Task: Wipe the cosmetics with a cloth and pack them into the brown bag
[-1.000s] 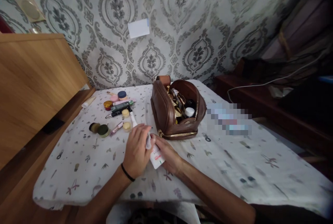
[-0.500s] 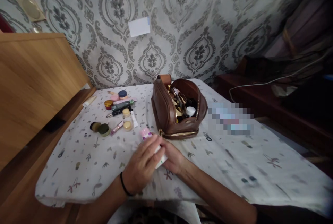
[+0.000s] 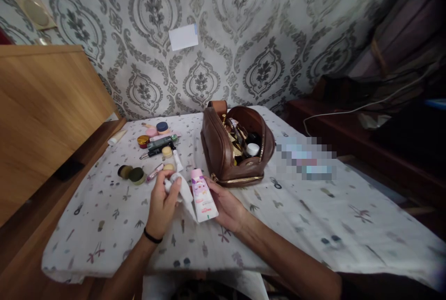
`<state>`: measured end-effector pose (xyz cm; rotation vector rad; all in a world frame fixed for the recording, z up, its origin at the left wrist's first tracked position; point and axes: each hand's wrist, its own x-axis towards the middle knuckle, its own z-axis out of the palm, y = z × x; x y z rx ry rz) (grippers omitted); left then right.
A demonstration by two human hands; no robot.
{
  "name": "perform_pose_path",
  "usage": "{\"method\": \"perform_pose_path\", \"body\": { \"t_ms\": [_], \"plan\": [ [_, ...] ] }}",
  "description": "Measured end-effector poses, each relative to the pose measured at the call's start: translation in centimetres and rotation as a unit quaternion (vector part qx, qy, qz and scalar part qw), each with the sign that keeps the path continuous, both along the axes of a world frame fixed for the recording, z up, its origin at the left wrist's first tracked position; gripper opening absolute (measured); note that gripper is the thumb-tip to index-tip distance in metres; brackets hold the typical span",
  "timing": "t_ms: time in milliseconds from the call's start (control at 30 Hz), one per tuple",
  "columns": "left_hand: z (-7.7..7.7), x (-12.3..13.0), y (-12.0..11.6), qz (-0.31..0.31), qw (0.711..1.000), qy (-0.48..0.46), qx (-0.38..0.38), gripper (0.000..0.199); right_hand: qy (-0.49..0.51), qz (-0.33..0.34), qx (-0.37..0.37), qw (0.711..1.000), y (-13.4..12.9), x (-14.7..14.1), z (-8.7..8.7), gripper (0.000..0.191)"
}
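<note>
On my feed, my left hand [image 3: 159,209] pinches a crumpled white wipe [image 3: 184,194], while my right hand [image 3: 230,207] has its fingers grasping the pink-capped squeeze tube [image 3: 202,198], printed front exposed, near the open brown cosmetic bag [image 3: 216,149] on the counter [image 3: 289,230].

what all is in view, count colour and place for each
Capped tube: 1, white and pink, right hand
Crumpled tissue: 1, white, left hand
Open bag: 1, brown, mid-table; full count unclear inside
Lidded jar: 1, white-topped, in bag
Left of bag:
Small tube: 1, white
Round pots: 2, cream
Slim tube: 1, pink
Assorted cosmetics: several, mixed colours
Pixelated patch: 1, bluish, right; contents unreadable
Tablecloth: 1, patterned white, table
Paper: 1, white, wall
Wallpaper: grey-white, behind
Cabinet: 1, wood-brown, left
Cable: 1, white, right
Wristband: 1, black, left wrist
Hands: 2, left and right, front
</note>
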<state>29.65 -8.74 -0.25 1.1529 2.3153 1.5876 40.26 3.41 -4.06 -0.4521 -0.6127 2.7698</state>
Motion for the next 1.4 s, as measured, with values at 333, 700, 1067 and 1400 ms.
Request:
{"method": "perform_pose_path", "body": {
  "t_ms": [333,700,1067,1400],
  "plan": [
    [-0.4,2.3,0.8,-0.210,0.932,0.296,0.020,0.037,0.034,-0.002,0.008,0.999,0.1,0.0,-0.5,0.045],
    [0.6,1.8,0.9,-0.250,0.883,0.396,0.035,0.032,0.019,0.019,0.020,0.999,0.1,0.2,0.0,0.029],
    [-0.5,5.0,-2.6,-0.384,0.865,0.320,0.031,0.033,0.018,-0.003,-0.022,1.000,0.5,0.5,0.1,0.027],
    [0.0,4.1,-1.5,-0.161,0.933,0.319,0.048,0.030,0.061,0.042,-0.063,0.995,0.3,0.0,-0.1,0.014]
  ]
}}
